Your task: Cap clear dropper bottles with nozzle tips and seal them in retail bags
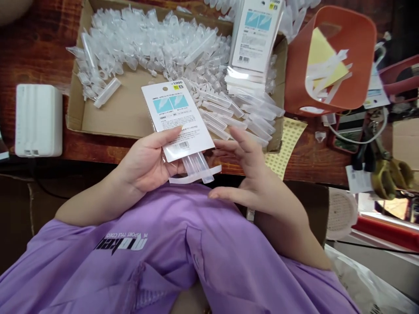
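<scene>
Currently, one white rectangular printed card pack (183, 117) with two blue pictures is being held over the front edge of a shallow brown cardboard tray (106, 117). At least two translucent plastic tubes (204, 168) are showing below the card, with one narrow whitish strip (183, 179) crossing them. The left hand (140, 161) is gripping the pack's left side, thumb pressing on its face. The right hand (252, 165) is spreading wide, thumb well apart from its fingers, just beside the right edge; whether its fingertips are touching, I cannot tell. Behind, clear plastic pieces (147, 43) are heaping up beyond counting, and one stack of similar packs (252, 43) is resting toward the right end. Brown floor is showing at the tray's left front, beside one loose tube. The tray is sitting near the wooden desk's (310, 163) front edge, between one white block (38, 120) and one orange plastic bin (358, 56).
</scene>
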`<state>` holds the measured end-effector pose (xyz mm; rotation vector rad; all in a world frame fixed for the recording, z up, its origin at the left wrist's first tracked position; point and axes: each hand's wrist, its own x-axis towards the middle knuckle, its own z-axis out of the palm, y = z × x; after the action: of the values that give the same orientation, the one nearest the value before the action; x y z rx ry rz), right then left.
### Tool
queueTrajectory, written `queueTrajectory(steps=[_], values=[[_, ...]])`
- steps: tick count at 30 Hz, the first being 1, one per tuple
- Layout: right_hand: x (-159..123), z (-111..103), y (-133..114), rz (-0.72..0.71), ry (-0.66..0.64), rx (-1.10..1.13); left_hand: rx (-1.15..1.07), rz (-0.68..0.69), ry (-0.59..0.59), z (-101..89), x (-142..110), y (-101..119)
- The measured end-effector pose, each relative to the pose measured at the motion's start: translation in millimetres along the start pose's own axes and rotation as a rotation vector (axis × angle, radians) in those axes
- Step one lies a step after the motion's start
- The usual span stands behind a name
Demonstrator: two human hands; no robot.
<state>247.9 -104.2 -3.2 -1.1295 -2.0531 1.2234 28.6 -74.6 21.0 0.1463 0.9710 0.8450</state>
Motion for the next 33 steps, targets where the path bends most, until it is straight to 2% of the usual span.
queueTrajectory(steps=[4,13,15,18,21,24,33], values=[[18.3,5.0,-3.2,0.010,-0.048,-0.041,-0.003,0.008,-0.022,1.4,-5.9,-8.7],[30.8,18.0,-9.6,0.063,0.071,0.018,0.043,0.016,-0.066,-3.7,-17.1,-17.3],[34.0,20.6,-13.9,0.064,0.121,-0.045,0.048,0.004,-0.109,-7.2,-18.9,-20.1],[37.2,28.3,-18.1,0.069,0.271,-0.245,0.039,0.032,-0.162,-11.3,-21.3,-24.9],[40.3,38.9,-15.2,0.059,0.415,-0.456,0.050,0.081,-0.168,-13.1,-21.8,-29.3],[44.0,47.7,-6.7,0.029,0.479,-0.560,0.048,0.127,-0.166,-14.3,-19.8,-32.4],[35.1,49.2,5.5,-0.074,0.427,-0.466,0.026,0.232,-0.157,-19.8,-13.8,-35.4]])
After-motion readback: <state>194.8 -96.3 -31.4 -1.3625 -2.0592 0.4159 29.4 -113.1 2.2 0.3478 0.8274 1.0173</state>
